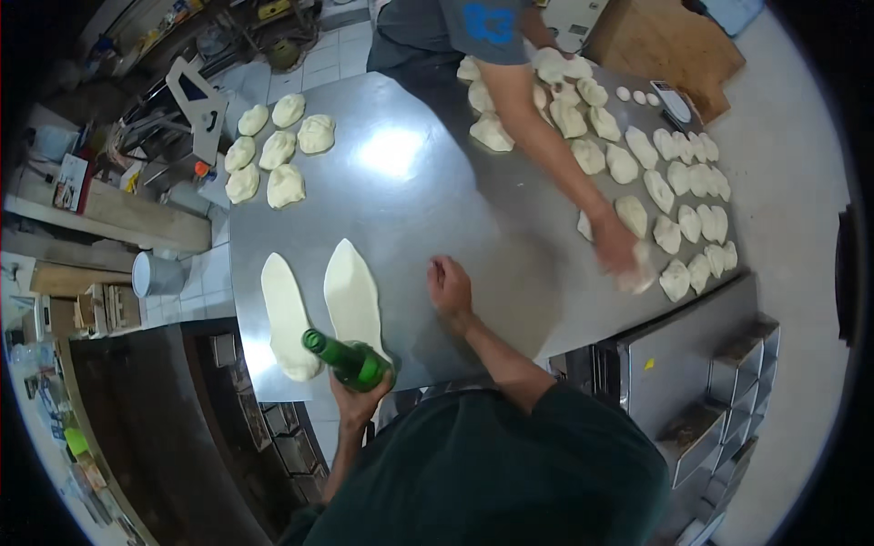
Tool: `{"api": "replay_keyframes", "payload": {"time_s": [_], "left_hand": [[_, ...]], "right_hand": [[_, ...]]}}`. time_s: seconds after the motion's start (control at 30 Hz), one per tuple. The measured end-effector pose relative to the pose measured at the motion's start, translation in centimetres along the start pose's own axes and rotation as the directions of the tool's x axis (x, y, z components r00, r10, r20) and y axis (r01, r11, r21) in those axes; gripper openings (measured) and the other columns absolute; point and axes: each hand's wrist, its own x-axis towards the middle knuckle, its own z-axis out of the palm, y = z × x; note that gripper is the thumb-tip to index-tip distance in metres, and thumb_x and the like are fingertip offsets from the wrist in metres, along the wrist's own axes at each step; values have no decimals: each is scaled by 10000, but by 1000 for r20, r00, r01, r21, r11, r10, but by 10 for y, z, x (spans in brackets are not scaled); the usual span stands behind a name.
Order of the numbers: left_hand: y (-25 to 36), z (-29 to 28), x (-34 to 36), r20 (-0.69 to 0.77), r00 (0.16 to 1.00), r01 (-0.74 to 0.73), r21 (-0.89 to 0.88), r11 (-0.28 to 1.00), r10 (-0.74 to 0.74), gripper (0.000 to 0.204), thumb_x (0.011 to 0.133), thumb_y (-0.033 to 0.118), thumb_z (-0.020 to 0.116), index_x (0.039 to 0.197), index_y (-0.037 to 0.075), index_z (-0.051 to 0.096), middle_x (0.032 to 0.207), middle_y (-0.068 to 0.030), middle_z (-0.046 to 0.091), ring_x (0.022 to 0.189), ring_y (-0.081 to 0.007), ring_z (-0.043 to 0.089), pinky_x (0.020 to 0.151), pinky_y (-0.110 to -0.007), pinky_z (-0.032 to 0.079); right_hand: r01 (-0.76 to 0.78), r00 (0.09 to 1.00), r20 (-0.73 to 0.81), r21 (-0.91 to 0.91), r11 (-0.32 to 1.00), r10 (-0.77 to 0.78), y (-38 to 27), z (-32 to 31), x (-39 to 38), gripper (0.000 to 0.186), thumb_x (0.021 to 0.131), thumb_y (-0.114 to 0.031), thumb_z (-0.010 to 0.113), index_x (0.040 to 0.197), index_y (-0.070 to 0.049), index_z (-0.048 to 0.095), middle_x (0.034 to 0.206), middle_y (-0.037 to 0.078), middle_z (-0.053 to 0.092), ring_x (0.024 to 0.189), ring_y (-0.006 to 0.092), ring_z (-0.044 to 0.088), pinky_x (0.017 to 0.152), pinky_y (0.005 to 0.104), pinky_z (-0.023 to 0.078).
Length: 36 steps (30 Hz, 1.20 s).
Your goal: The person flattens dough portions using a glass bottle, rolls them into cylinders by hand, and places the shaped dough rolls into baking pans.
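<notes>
My left hand (362, 393) grips a green glass bottle (350, 359), tilted over the near end of two long flattened dough strips, one (287, 309) at left, the other (348, 296) beside it. My right hand (451, 289) is closed in a loose fist just right of the right strip, above the steel table (428, 209); whatever its fingers might hold is hidden. At the table's far left sit several lumpy dough pieces (288, 187). Many more pieces (666, 235) lie in rows and groups on the right half.
Across the table a co-worker in grey leans in, bare hand (614, 250) on dough at the right. Small white balls (639, 97) and a dark flat device (672, 105) sit at the back right corner. Metal pans (692, 428) stand below right; a bucket (159, 273) stands left.
</notes>
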Motion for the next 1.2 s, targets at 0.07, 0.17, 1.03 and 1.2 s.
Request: {"api": "replay_keyframes", "payload": {"time_s": [0.07,0.17,1.03,1.2], "left_hand": [[5,10,-10,-145,989,13,-74,997,-23,667,699,45,882,1303,18,600,1153,-119,694,1005,-254,678,956,-393,553],[10,26,-20,-343,936,11,-206,979,-83,699,691,56,893,1319,24,588,1173,-130,692,1037,-265,675,979,-407,546],[-41,7,-90,-426,898,-7,-261,965,-108,805,669,56,920,1346,0,487,1139,-137,671,972,-240,680,890,-362,568],[-50,-27,-77,-326,943,-21,-273,962,-72,681,714,64,925,1276,-16,547,1124,-134,676,954,-233,686,889,-345,573]], "right_hand": [[-22,998,55,22,1000,21,9,23,37,149,944,-102,641,1078,-40,658,865,66,625,738,246,568,701,355,473],[239,971,26,-25,971,-238,12,71,97,253,930,-85,632,1173,-17,616,1064,111,635,940,284,594,848,379,500],[-373,832,533,742,557,-154,-122,71,119,601,957,-339,699,1441,-66,470,1283,181,647,1026,346,687,856,429,587],[-775,624,739,626,82,256,-90,-50,7,579,1044,-407,588,1476,-40,466,1308,159,656,1142,331,666,912,418,571]]}}
